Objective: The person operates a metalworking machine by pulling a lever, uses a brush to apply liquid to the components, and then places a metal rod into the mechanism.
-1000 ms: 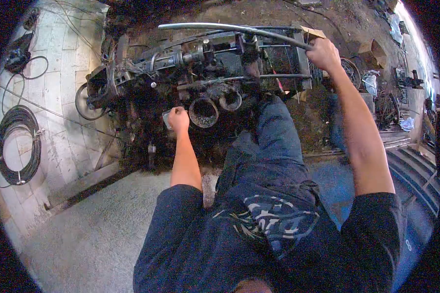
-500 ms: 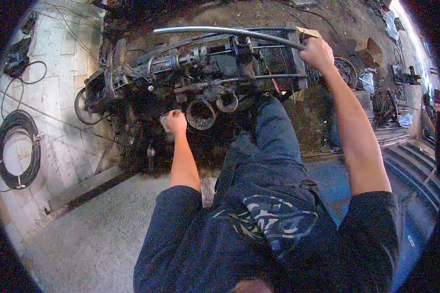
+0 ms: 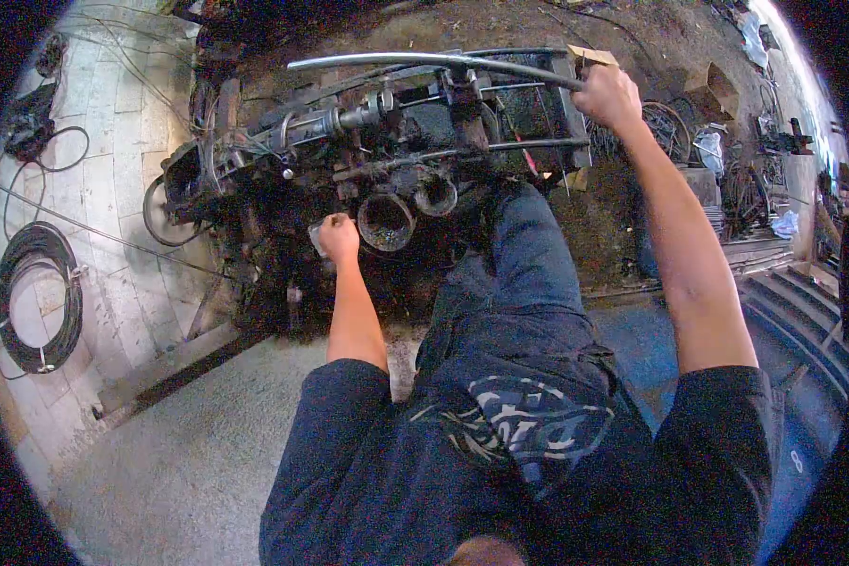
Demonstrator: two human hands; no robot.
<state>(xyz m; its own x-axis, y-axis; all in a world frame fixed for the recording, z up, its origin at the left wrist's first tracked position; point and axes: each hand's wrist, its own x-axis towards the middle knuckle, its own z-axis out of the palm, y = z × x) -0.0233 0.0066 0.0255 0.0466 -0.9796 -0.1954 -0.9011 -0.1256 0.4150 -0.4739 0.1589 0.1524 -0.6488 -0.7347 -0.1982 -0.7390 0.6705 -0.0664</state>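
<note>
My right hand (image 3: 610,95) is wrapped round the right end of a long, slightly curved metal rod (image 3: 387,59). The rod reaches left above a dark, greasy machine (image 3: 335,123) with shafts and parallel bars. Left of the machine's two round cups, my left hand (image 3: 338,234) is closed in a fist beside a small greyish piece; whether the fingers grip it is unclear. The larger cup (image 3: 386,223) has small bits inside, and the smaller cup (image 3: 436,196) sits up and right of it.
A coil of black cable (image 3: 39,297) lies on the pale tiles at the left. A wheel (image 3: 160,209) stands at the machine's left end. At the right are a cardboard box (image 3: 714,91), a plastic bag (image 3: 710,151) and blue metal slats (image 3: 790,325).
The rod and my right hand have shifted slightly left in view. My left hand has barely moved, its fingers still closed.
</note>
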